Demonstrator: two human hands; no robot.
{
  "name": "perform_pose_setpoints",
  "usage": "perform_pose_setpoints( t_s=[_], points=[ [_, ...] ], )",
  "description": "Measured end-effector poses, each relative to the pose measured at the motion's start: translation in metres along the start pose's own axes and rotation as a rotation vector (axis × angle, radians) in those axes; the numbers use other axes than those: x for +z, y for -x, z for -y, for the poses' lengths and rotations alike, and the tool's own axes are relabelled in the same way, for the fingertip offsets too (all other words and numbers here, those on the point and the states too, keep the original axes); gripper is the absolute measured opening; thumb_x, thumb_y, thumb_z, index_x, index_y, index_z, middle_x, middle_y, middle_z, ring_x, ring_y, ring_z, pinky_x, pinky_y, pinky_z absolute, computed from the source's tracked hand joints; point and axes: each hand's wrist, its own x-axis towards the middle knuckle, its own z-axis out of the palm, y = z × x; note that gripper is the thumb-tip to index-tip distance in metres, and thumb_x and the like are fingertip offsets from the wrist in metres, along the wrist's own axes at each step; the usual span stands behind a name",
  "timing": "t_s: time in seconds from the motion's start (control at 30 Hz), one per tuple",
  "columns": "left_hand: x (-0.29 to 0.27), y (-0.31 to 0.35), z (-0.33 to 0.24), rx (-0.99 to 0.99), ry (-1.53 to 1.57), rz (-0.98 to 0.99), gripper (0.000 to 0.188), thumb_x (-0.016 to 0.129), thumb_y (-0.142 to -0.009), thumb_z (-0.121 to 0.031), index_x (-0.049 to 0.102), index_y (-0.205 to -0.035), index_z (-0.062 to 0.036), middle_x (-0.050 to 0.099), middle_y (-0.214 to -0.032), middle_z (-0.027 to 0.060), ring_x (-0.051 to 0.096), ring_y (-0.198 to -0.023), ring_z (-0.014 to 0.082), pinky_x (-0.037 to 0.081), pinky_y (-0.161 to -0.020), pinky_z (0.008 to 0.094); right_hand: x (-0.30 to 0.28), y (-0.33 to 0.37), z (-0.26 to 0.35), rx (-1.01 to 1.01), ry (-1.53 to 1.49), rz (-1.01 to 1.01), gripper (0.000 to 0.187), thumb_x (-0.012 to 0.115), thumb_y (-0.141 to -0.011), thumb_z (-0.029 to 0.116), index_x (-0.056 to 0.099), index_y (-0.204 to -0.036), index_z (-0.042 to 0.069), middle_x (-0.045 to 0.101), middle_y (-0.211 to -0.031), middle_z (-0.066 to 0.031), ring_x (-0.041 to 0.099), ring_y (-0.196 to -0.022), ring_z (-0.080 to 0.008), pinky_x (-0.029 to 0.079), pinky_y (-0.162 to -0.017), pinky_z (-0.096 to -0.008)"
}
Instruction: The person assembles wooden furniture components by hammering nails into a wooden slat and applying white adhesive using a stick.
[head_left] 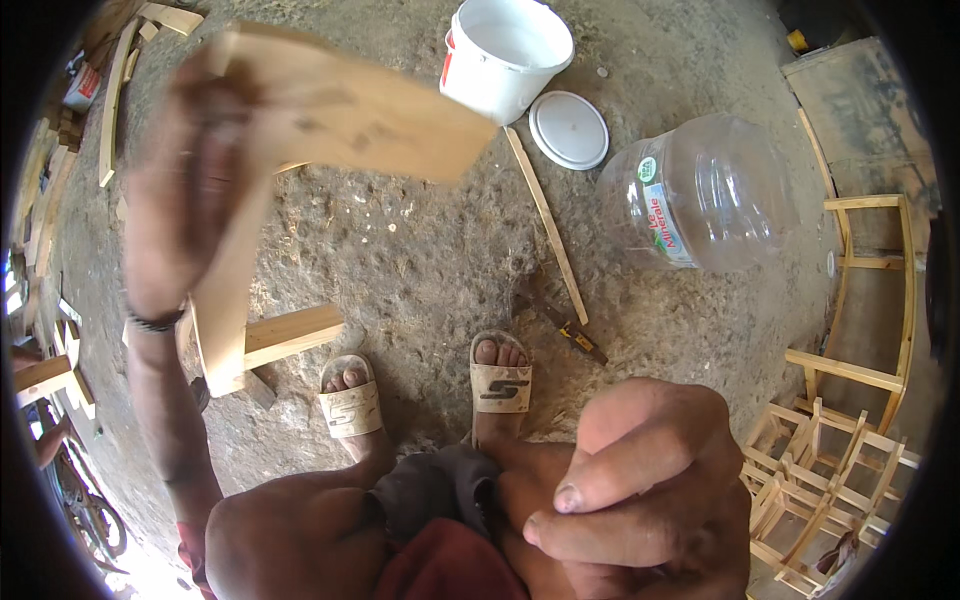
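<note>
My left hand (185, 200), raised at the upper left and smeared by motion, is closed around a joined piece of pale boards. One wide wooden board (370, 115) of it reaches right, toward the white bucket. Below the hand runs an upright board (225, 310), and a short wooden bar (292, 335) sticks out from its lower end. My right hand (650, 490) is close to the camera at the lower right, above my knee. Its fingers are curled in; whether anything is inside them is hidden.
A white bucket (500, 70) stands beside its round lid (569, 130). A large clear plastic bottle (720, 200) lies to the right. On the rough floor are a thin wooden strip (548, 225) and a yellow-and-black tool (575, 335). Wooden frames (830, 480) stand at the right.
</note>
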Motion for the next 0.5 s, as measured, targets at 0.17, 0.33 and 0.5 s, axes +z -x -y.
perform_pose_setpoints(
  t_s=[0.17,0.33,0.5],
  points=[
    [-0.061,0.016,0.042,-0.286,0.398,-0.555,0.022,0.052,-0.107,-0.012,0.055,-0.126,-0.0024,0.066,-0.127,0.0119,0.064,-0.112,0.0183,0.055,-0.086,0.0279,0.006,-0.001,0.010,0.151,0.135,0.174,0.025,0.056,-0.097,0.043,0.064,-0.115,0.027,0.069,-0.080,-0.0030,0.063,-0.071,-0.0244,0.052,-0.054,-0.0419],
    [-0.042,0.042,0.034,-0.657,0.419,-1.002,0.026,0.060,-0.105,-0.022,0.055,-0.120,-0.0016,0.064,-0.106,0.0038,0.055,-0.088,0.0093,0.046,-0.077,0.0244,0.022,-0.008,-0.006,0.013,0.280,0.480,0.007,0.069,-0.090,0.019,0.063,-0.095,0.017,0.064,-0.093,-0.0080,0.065,-0.073,-0.0213,0.050,-0.058,-0.0350],
    [-0.008,0.065,0.034,-0.695,0.281,-1.013,0.021,0.054,-0.108,-0.024,0.053,-0.121,-0.0074,0.058,-0.104,0.0022,0.053,-0.096,0.0115,0.046,-0.084,0.0273,0.064,0.004,-0.147,0.025,0.384,0.722,0.068,0.081,-0.081,0.022,0.049,-0.136,-0.004,0.060,-0.129,-0.0217,0.060,-0.118,-0.0348,0.049,-0.096,-0.0423]
  ],
)
